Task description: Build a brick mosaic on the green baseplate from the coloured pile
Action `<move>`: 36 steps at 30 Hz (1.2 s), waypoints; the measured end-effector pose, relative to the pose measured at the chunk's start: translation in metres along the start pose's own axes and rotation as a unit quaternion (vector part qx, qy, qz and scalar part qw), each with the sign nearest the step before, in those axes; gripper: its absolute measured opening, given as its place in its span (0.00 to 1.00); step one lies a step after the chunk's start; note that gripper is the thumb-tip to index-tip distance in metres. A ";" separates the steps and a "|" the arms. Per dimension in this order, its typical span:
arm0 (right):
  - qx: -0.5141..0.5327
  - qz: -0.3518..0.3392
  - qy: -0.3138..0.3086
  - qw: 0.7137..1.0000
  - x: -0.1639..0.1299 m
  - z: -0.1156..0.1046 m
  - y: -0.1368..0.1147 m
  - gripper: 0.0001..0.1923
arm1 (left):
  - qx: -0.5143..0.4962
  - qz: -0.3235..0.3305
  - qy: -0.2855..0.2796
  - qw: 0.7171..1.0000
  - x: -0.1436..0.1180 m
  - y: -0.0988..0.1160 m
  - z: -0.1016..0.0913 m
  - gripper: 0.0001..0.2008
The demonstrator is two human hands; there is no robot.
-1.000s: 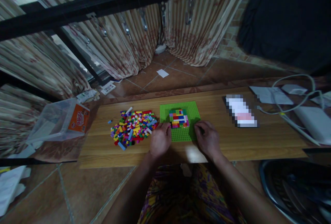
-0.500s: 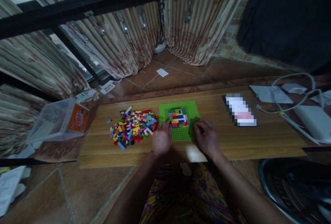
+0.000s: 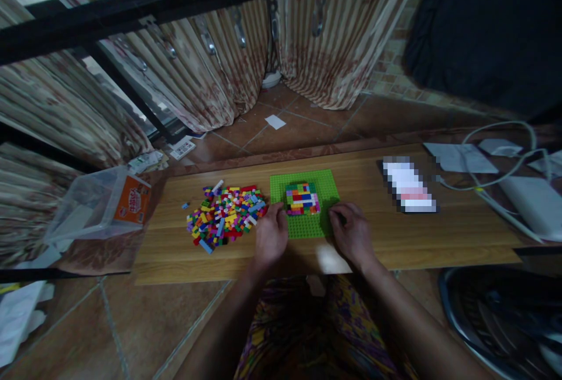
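While the green baseplate (image 3: 307,207) lies flat near the front edge of the wooden board (image 3: 439,239), the head view shows both hands at its near corners. The left hand (image 3: 271,232) rests at the plate's near-left corner, fingers curled and reaching forward so that the fingertips (image 3: 277,209) meet the left side of the small block of stacked bricks (image 3: 302,199); whether a loose brick is pinched between them cannot be told, since the fingers hide their own tips. The right hand (image 3: 350,233) lies on the near-right corner, fingers bent and pressed down on the plate with nothing visibly held. The stacked bricks stand on the middle of the plate, and the pile of loose bricks (image 3: 226,215) lies just beside its left edge, apart from both hands.

Compared with half a second ago, the left hand has rolled palm-down and moved forward: then it was tilted with the thumb raised beside the plate, now its fingers close against the build. One second ago it sat in nearly the present pose, so the movement reads as a brief lift and return. This suggests, as a judgement only, that a piece is being pressed or adjusted at the build's left edge. The right hand, the plate and the pile have not shifted across the three frames. A clear bag with an orange label (image 3: 132,199) lies off the board's left end, and a white cable (image 3: 492,181) crosses its right end.
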State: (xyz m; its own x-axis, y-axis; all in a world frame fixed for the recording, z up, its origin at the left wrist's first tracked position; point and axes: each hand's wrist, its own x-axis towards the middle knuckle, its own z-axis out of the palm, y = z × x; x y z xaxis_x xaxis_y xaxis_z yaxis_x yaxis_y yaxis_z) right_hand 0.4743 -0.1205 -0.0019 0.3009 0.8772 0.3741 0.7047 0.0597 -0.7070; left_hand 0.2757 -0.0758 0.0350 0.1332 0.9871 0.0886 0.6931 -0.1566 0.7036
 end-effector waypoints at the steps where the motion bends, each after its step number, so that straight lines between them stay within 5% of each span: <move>1: 0.000 -0.001 0.001 1.000 0.000 0.000 0.000 0.11 | -0.015 -0.008 -0.001 1.000 0.002 0.000 0.000 0.13; 36: -0.006 -0.005 0.004 1.000 -0.001 0.001 0.002 0.11 | -0.081 -0.094 -0.018 0.992 0.011 0.010 0.003 0.09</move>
State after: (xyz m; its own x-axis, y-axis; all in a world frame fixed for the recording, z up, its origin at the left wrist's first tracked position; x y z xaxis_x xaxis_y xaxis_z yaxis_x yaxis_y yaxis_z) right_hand 0.4745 -0.1205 -0.0041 0.2990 0.8723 0.3869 0.7158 0.0631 -0.6955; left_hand 0.2861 -0.0664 0.0414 0.0401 0.9961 -0.0789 0.5863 0.0405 0.8091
